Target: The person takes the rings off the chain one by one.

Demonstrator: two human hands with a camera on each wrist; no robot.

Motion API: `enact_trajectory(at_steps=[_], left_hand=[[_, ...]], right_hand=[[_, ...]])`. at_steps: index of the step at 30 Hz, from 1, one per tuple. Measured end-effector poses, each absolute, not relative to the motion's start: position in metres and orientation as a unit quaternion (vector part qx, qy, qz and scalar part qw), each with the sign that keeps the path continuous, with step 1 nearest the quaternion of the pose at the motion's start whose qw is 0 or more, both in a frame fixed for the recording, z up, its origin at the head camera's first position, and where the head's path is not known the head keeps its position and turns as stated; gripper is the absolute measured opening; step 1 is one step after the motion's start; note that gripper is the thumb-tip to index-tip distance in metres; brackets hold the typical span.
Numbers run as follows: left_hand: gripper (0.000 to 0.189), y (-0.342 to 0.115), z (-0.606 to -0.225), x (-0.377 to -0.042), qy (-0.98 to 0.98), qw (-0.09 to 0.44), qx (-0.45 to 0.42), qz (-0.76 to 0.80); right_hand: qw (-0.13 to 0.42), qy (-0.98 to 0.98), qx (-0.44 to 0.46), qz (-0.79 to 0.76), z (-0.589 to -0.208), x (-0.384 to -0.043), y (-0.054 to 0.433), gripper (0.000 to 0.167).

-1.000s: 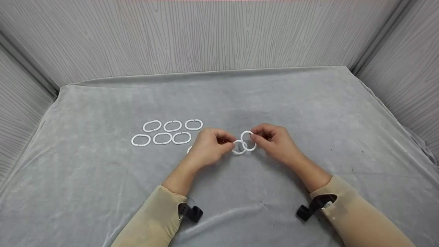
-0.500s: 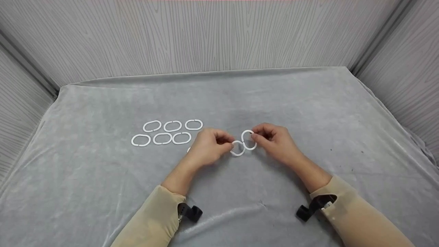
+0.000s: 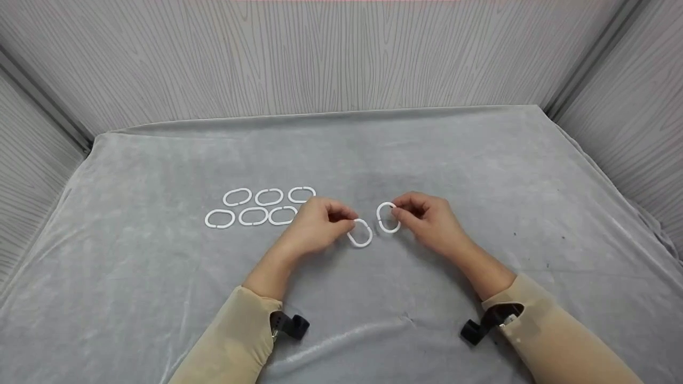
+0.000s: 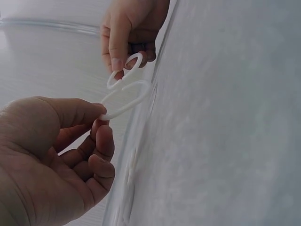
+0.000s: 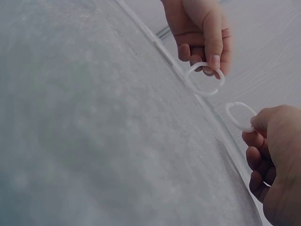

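Note:
My left hand [image 3: 315, 226] pinches a white oval plastic chain link [image 3: 360, 246] between thumb and forefinger. The link has a small gap in its side, seen also in the right wrist view. A second white chain link [image 3: 389, 231] is pinched at its edge by my right hand [image 3: 429, 221], just to the right. In the head view a narrow strip of cloth shows between the two links. From the left wrist, the left hand's link [image 4: 128, 108] appears close below the other link [image 4: 111, 81].
Several similar white links lie in two rows on the grey cloth left of my hands, among them a front-left link [image 3: 207, 219] and a back-right one [image 3: 302, 188]; my left hand partly covers the nearest. A grey wood-grain panel [image 3: 341, 53] stands behind the cloth-covered table [image 3: 453, 144].
One second ago the two held links were hooked through each other; now they are apart. My left hand has moved left and slightly toward me with its link, while the right has stayed nearly still.

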State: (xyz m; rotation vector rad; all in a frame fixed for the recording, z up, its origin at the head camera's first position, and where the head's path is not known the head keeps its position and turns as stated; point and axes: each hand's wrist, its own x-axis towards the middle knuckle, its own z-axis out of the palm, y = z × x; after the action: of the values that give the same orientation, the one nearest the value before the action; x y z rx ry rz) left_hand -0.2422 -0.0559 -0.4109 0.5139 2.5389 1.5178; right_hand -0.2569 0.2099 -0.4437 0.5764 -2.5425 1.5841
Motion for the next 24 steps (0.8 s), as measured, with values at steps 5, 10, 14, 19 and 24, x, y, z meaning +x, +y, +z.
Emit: enact_trajectory(at_steps=[5, 10, 14, 19, 24], left_hand=[[0.013, -0.0581, -0.4142, -0.2443, 0.846, 0.074, 0.184, 0.494], [0.013, -0.0594, -0.418, -0.246, 0.854, 0.063, 0.187, 0.482], [0.011, -0.0599, -0.4199, -0.2479, 0.864, 0.042, 0.183, 0.467], [0.009, -0.0604, -0.4199, -0.2486, 0.875, 0.02, 0.182, 0.448], [0.009, -0.0609, -0.4191, -0.2474, 0.882, 0.01, 0.186, 0.433]], right_hand=[[0.04, -0.838, 0.193, 0.51, -0.4461, -0.2587, 0.2108, 0.008], [0.03, -0.841, 0.193, 0.504, -0.4478, -0.2586, 0.2113, 0.007], [0.025, -0.846, 0.192, 0.497, -0.4476, -0.2591, 0.2111, 0.006], [0.02, -0.854, 0.192, 0.483, -0.4471, -0.2597, 0.2107, 0.005], [0.017, -0.862, 0.192, 0.468, -0.4469, -0.2602, 0.21, 0.007]])
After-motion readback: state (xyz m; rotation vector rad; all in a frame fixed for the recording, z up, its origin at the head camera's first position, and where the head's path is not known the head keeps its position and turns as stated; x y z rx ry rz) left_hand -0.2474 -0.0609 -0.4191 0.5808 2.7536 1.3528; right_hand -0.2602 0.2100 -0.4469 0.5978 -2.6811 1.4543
